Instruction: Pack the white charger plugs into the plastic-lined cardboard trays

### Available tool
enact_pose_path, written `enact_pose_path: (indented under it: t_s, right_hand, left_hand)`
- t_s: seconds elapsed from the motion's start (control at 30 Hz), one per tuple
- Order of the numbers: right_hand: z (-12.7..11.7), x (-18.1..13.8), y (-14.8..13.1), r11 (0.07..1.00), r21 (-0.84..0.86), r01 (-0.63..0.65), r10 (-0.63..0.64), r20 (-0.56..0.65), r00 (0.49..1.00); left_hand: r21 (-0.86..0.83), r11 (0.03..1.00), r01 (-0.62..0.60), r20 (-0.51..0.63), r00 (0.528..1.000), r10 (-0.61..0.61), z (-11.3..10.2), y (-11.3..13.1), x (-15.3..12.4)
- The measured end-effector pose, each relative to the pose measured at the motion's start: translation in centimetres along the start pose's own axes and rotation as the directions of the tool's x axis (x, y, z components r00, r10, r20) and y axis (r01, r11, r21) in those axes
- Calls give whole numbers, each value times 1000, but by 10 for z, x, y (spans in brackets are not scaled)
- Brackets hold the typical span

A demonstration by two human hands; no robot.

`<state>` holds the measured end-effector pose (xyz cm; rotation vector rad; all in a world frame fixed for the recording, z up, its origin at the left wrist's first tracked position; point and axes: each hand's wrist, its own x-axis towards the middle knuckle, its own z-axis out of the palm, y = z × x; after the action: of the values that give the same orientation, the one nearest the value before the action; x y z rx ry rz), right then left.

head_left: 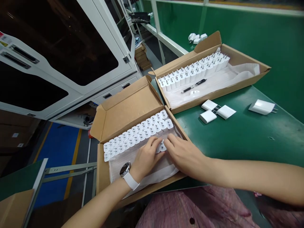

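Both my hands are inside the nearer cardboard box (102,177), close together around white charger plugs whose prongs point up. My left hand (147,155), with a watch at the wrist, has its fingers closed at the left side of a charger plug (163,146). Against the right side of that plug, the curled fingers of my right hand (181,153) are pressed. A second plug partly shows beside it, mostly hidden by my left fingers. Behind my hands, two rows of upright charger plugs (141,136) stand on a white foam sheet (125,161).
A second cardboard box (213,94) holds more upright plugs, a pen (193,86) and a small white piece (194,92). Loose charger plugs (226,111) lie on the green table (237,139). A white machine cabinet (95,91) stands at the left.
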<state>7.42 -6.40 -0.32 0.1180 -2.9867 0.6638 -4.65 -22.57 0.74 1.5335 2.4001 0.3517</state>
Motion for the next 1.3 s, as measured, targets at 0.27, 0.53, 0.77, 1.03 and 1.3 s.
enact_pose_path:
  t_s: [0.27,0.53,0.77,1.03,1.3]
  right_hand:
    - [19,-56,-8,955,-196,223,-216,55,975]
    - [-37,-59,61,962,156,225,-145,-408,901]
    - [-41,-57,170,814,-157,-559,446,-449,775]
    - [-40,-69,171,850,425,-311,481,-387,787]
    - [-50,-94,179,871,383,-307,446,-354,822]
  left_hand:
    - [169,984,-51,-208,974,86,11,17,42]
    - [461,887,-41,-240,956,169,-26,67,90]
    - [205,962,-182,9,983,184,0,124,188]
    - [33,958,-285,111,954,280,23,114,207]
    - [16,906,-422,221,885,409,9,109,209]
